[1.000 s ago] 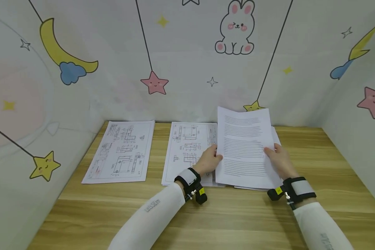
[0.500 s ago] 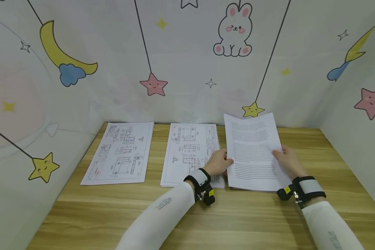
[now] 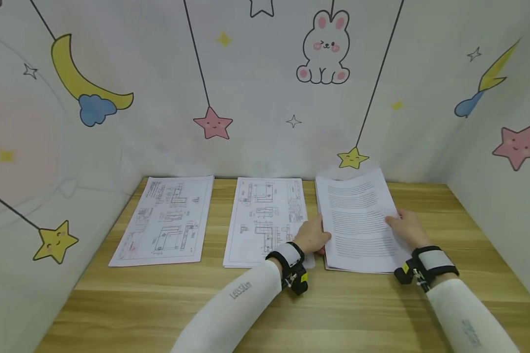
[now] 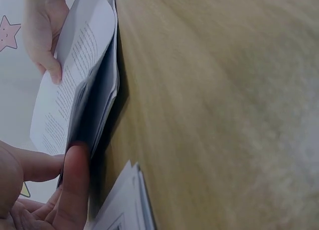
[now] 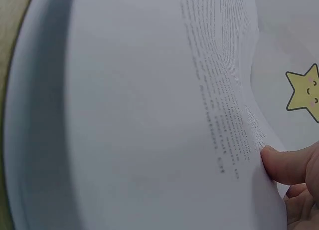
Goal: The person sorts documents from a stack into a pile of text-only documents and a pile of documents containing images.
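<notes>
While pinching the left edge of the text-printed sheets (image 3: pixel 357 220) between thumb and fingers of the left hand (image 3: pixel 311 237), grips the right edge with the right hand (image 3: pixel 408 229), pressing the thumb onto the printed face and reaching both white sleeves (image 3: pixel 231 311) forward over the wooden table (image 3: pixel 340 318). Holds them tilted above a lower stack (image 5: pixel 30 115), apparently apart from it along the near side, though hard to judge farther back. Overlaps, with the left hand, a corner of the middle drawings (image 3: pixel 265 220), with the left drawings (image 3: pixel 162 220) farther off and the star-printed wall (image 3: pixel 256 152) behind.
</notes>
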Demonstrator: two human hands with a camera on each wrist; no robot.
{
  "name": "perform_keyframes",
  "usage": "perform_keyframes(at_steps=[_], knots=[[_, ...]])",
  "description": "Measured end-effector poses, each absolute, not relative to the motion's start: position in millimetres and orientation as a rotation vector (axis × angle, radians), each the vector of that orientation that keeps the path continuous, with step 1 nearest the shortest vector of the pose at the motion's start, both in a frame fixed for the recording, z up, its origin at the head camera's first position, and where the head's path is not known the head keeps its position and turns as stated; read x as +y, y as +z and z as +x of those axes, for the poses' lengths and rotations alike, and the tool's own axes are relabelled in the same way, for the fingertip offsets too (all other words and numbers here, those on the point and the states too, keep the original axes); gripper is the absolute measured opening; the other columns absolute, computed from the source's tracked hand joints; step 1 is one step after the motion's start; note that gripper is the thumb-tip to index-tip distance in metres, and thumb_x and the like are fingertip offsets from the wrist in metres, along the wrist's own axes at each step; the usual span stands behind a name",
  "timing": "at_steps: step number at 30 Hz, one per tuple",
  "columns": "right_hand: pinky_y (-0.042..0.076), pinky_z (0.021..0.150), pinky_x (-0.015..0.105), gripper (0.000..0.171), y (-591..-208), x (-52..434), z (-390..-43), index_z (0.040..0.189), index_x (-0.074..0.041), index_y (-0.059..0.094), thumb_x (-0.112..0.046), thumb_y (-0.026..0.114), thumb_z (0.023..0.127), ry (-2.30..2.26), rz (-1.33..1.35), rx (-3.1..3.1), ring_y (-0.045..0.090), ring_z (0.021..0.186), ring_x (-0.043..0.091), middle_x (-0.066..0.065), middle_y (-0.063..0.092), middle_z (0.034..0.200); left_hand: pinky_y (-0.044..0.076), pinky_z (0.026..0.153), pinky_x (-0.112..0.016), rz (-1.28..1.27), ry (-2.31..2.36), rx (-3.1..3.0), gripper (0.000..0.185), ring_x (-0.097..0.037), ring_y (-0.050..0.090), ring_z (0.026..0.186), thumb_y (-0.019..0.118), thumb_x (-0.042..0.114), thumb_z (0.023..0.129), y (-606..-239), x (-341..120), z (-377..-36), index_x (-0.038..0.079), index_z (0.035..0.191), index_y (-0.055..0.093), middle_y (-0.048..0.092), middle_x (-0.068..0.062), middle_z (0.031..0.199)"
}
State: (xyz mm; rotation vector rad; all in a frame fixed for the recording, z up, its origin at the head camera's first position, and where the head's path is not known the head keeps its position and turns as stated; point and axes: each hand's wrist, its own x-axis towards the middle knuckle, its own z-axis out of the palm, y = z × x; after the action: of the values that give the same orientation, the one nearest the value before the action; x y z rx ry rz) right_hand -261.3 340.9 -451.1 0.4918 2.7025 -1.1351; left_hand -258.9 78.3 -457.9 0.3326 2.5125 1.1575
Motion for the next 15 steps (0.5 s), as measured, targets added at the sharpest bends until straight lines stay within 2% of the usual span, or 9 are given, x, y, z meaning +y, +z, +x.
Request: perform_keyframes(at_steps=[4,7,10,12,14,15], knots=[[0.035,0.11,0.061,0.055,-452.1,340.3,-263.8,0.148,0.013,0.029,-0.02,0.039,0.105,-1.109,0.499,2.706,0.043,0.131,0.046,0.035,0.042,0.145,0.043,0.039,-0.019,0.302,1.139,2.532,0.054,-0.012,0.058,0.043,0.062,0.012,0.094,-459.2,78.5,-259.9,0.006,0.144,0.044,0.067,-0.008,0.072],[0.033,0.112,0.062,0.056,-450.4,339.1,-263.5,0.149,0.013,0.027,-0.02,0.039,0.105,-1.079,0.489,2.703,0.04,0.136,0.049,0.036,0.04,0.147,0.047,0.045,-0.022,0.294,1.111,2.588,0.067,-0.015,0.064,0.055,0.066,0.012,0.092,-459.4,79.8,-257.9,0.008,0.152,0.037,0.074,-0.015,0.099],[0.033,0.111,0.064,0.057,-449.3,337.1,-262.8,0.148,0.014,0.027,-0.018,0.043,0.104,-1.002,0.472,2.742,0.036,0.138,0.053,0.039,0.037,0.147,0.055,0.067,-0.026,0.319,1.021,2.686,0.07,-0.017,0.07,0.087,0.069,0.015,0.089,-459.9,82.9,-254.7,0.009,0.152,0.038,0.066,-0.014,0.128],[0.033,0.11,0.065,0.059,-448.5,334.2,-262.0,0.146,0.016,0.029,-0.016,0.049,0.101,-0.922,0.456,2.791,0.036,0.136,0.055,0.041,0.037,0.146,0.055,0.08,-0.027,0.339,0.94,2.753,0.067,-0.018,0.066,0.103,0.071,0.017,0.088,-460.6,85.5,-253.0,0.011,0.149,0.043,0.062,-0.012,0.136],[0.036,0.107,0.066,0.06,-448.3,330.8,-261.4,0.144,0.018,0.033,-0.013,0.054,0.097,-0.821,0.417,2.862,0.04,0.132,0.057,0.043,0.041,0.141,0.054,0.08,-0.027,0.348,0.878,2.799,0.064,-0.02,0.065,0.102,0.072,0.017,0.088,-461.1,87.9,-251.6,0.012,0.147,0.048,0.059,-0.012,0.136],[0.037,0.106,0.066,0.061,-448.8,329.3,-261.3,0.143,0.018,0.034,-0.012,0.056,0.095,-0.77,0.403,2.891,0.041,0.13,0.058,0.043,0.041,0.14,0.054,0.075,-0.026,0.344,0.853,2.814,0.062,-0.02,0.065,0.096,0.072,0.018,0.088,-461.2,88.8,-251.0,0.013,0.146,0.049,0.058,-0.012,0.134]])
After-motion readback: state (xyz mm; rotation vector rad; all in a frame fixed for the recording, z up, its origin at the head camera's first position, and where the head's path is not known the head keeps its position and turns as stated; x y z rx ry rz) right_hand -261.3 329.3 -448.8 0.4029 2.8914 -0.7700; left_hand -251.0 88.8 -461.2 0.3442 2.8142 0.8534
